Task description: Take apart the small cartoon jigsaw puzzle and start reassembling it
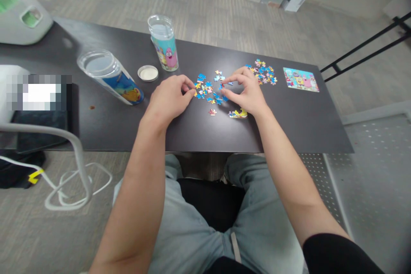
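Observation:
Loose jigsaw puzzle pieces (205, 90) lie scattered on the dark table between my hands. At their left edge is my left hand (173, 96), its fingers curled and the thumb near the index finger. A bit of yellow shows by the thumb tip, but whether it is gripped is hidden. From the right reaches my right hand (248, 90), thumb and index finger on either side of a small red and blue puzzle piece (221, 86). Closer to me, a joined yellow puzzle section (238, 114) rests below the right hand, with a single reddish piece (212, 112) to its left.
Beyond my right hand lie more puzzle pieces (265, 72) and a cartoon picture card (301, 79). Two clear-topped cartoon canisters (165, 47) (112, 77) and a round lid (148, 73) stand on the left. A white cable (75, 137) loops at the table's left front.

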Demonstrator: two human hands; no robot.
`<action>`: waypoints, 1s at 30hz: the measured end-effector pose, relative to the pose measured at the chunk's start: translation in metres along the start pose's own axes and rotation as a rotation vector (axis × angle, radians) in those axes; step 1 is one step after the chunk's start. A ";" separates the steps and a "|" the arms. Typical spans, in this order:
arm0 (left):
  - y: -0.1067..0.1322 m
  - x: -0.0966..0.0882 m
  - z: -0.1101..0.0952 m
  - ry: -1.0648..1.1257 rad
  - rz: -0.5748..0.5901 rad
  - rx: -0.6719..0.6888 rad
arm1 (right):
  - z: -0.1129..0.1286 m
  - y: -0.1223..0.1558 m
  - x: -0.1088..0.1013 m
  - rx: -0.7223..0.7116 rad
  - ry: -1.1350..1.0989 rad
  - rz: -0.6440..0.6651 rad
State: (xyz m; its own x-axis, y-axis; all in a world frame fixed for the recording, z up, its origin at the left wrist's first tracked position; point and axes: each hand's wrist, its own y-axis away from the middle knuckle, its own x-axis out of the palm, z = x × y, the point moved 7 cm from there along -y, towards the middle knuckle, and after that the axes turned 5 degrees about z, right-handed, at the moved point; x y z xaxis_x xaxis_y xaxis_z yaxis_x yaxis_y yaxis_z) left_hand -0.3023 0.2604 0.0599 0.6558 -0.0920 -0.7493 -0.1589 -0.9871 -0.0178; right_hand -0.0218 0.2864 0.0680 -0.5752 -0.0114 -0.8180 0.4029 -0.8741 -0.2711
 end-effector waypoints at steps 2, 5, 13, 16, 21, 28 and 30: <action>0.001 -0.003 -0.001 0.007 0.001 -0.002 | 0.020 0.005 0.006 -0.071 0.003 0.105; 0.003 -0.007 -0.001 0.022 0.007 -0.001 | 0.044 0.015 0.015 -0.128 0.029 0.239; 0.005 -0.008 -0.008 0.096 0.088 0.027 | 0.050 0.021 0.028 -0.216 -0.011 0.319; 0.005 -0.003 -0.014 0.109 0.142 0.060 | 0.047 0.020 0.031 -0.268 -0.026 0.329; 0.006 0.002 -0.020 0.145 0.190 0.093 | 0.040 0.019 0.026 -0.250 -0.049 0.309; 0.007 0.015 -0.031 0.182 0.229 0.152 | 0.028 0.017 0.020 -0.171 0.030 0.277; 0.007 0.019 -0.035 0.163 0.247 0.160 | 0.027 0.018 0.021 -0.166 0.060 0.284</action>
State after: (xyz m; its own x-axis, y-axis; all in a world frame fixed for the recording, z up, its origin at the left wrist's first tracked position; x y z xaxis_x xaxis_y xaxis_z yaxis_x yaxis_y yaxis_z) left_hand -0.2650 0.2473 0.0684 0.6907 -0.3583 -0.6281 -0.4331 -0.9006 0.0375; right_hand -0.0461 0.2572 0.0599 -0.3823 -0.2104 -0.8997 0.6547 -0.7488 -0.1031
